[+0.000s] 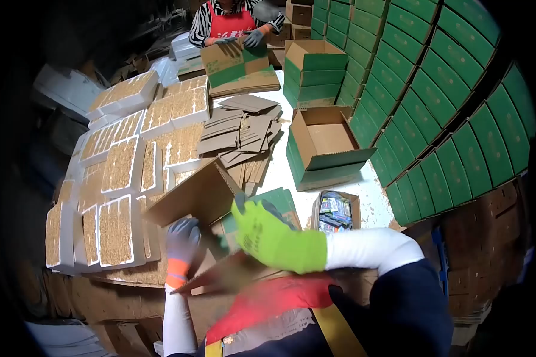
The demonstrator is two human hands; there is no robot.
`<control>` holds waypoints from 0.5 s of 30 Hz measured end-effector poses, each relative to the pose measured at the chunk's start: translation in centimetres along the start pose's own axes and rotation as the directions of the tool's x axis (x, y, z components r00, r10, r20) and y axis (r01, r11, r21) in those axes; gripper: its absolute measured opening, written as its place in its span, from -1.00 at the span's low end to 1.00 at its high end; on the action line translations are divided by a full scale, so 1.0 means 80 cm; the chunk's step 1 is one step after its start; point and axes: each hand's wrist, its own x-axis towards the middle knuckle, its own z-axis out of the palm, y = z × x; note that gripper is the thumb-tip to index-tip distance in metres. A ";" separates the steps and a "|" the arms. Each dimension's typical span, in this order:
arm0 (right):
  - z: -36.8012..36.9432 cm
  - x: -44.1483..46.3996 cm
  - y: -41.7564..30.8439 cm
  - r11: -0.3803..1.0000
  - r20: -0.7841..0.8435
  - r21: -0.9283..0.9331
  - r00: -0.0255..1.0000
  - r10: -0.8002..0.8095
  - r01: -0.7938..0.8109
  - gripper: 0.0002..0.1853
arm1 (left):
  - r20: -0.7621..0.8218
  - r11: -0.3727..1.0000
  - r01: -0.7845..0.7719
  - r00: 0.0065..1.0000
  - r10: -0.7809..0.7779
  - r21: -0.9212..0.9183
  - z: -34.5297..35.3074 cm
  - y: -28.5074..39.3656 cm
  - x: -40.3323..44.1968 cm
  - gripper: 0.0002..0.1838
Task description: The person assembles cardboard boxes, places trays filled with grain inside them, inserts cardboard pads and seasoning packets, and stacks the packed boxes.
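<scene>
A partly folded cardboard box (199,193) is in front of me, its brown flaps standing up and tilted. My left hand (183,238), in a grey glove with an orange cuff, is closed on the box's left side; motion blurs it. My right hand (262,235), in a bright green glove, reaches across the box with bent fingers at the corner of the raised flap. The glove hides part of its grip. Under and behind it lie flat green-and-brown box sheets (283,205). The near flap of the box is smeared by motion.
White trays (119,229) of tan granular blocks are stacked at left. Cardboard pieces (244,128) lie mid-table. Open green boxes (327,169) and a small carton of packets (336,211) stand at right, beside a wall of green boxes (411,89). Opposite, a person (232,27) handles a box.
</scene>
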 end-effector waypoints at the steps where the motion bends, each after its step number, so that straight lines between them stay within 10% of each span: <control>1: 0.004 0.001 -0.017 0.986 -0.095 -0.097 0.987 0.130 -0.139 -0.62 | -0.015 0.993 -0.059 0.998 0.060 0.098 -0.013 -0.004 0.004 -0.72; 3: 0.016 -0.048 -0.014 0.951 -0.068 -0.231 0.979 0.193 -0.204 -0.65 | 0.022 0.982 -0.067 0.998 0.065 0.178 0.045 0.057 -0.020 -0.75; 7: 0.031 -0.022 0.014 0.931 -0.371 -0.021 0.862 -0.345 0.364 -0.59 | 0.122 0.958 -0.142 0.986 0.114 0.250 0.019 0.055 -0.005 -0.74; 8: 0.040 -0.007 0.013 0.869 -0.264 0.269 0.900 -0.347 0.414 -0.56 | 0.100 0.971 -0.118 0.990 0.099 0.210 0.019 0.050 -0.008 -0.73; 11: 0.053 0.041 0.040 0.379 -0.153 0.880 0.926 -0.345 0.287 -0.49 | 0.182 1.000 0.028 0.983 -0.026 -0.007 -0.003 0.022 -0.007 -0.68; 15: 0.100 0.104 0.064 0.517 0.217 0.855 0.931 -0.292 -0.037 -0.36 | 0.291 0.997 0.074 0.955 -0.061 -0.034 -0.016 0.048 -0.009 -0.60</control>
